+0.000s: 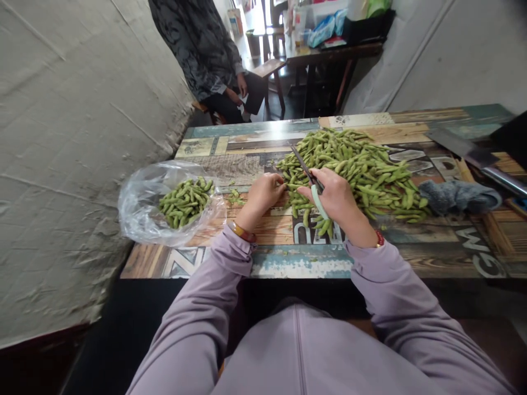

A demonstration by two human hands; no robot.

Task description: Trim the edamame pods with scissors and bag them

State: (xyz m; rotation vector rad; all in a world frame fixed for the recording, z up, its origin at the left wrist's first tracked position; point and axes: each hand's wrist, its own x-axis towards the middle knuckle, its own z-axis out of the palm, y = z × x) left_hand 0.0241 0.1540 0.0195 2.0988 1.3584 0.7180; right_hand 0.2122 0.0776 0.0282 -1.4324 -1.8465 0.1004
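A large heap of green edamame pods (349, 159) lies on the table in front of my hands. My right hand (338, 195) grips a pair of scissors (316, 198) with pale green handles, the dark blades pointing up and left over the heap's edge. Just left of the heap, my left hand (263, 195) is closed, thumb and fingertips pinching the end of a green pod (293, 186); the fingers partly hide it. Further left, a clear plastic bag (138, 206) lies with its mouth spread, holding a smaller pile of pods (185, 203).
A grey cloth (459, 197) lies right of the heap, with a broad-bladed knife (461, 147) behind it. Small green scraps (235, 197) are scattered near the bag. A wall (82, 137) borders the left side. Beyond the patterned table (230, 266) a person (209, 60) sits.
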